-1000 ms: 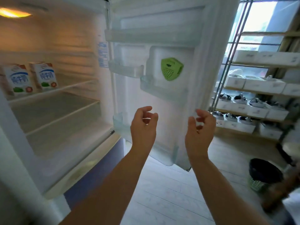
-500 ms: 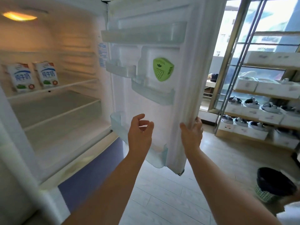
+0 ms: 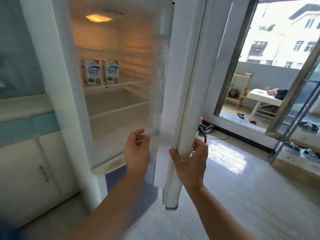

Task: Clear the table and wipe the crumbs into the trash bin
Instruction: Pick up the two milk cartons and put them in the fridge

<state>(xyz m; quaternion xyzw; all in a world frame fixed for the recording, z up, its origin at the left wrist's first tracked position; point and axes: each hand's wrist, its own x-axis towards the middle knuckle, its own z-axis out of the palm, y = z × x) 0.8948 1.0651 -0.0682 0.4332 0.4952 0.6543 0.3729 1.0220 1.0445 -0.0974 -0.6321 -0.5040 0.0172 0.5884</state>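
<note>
Fridge door (image 3: 183, 94), white, seen edge-on, partly open; right hand (image 3: 190, 161) grasps its lower edge, thumb in front and fingers curled behind. Left hand (image 3: 137, 151) raised beside it, fingers loosely curled, holding nothing. Two milk cartons (image 3: 100, 72) upright, side by side on an upper shelf (image 3: 131, 83) inside.
</note>
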